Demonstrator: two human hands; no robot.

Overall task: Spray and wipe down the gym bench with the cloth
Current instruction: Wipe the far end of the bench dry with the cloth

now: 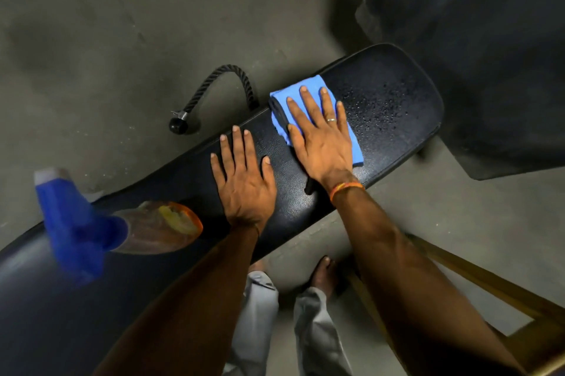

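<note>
A long black padded gym bench (394, 91) runs from lower left to upper right, with spray droplets beading on its far end. A folded blue cloth (282, 94) lies flat on the pad. My right hand (321, 134) presses down on the cloth with fingers spread. Beside it, my left hand (244, 177) rests flat on the bare pad, fingers apart, holding nothing. A spray bottle (101, 229) with a blue trigger head and amber body stands on the bench at the left, blurred and close to the camera.
A black rope handle (214, 91) with a ball end lies on the grey concrete floor behind the bench. A dark mat (477, 39) covers the upper right. A wooden frame (489, 281) stands at the lower right. My legs and bare feet are below the bench.
</note>
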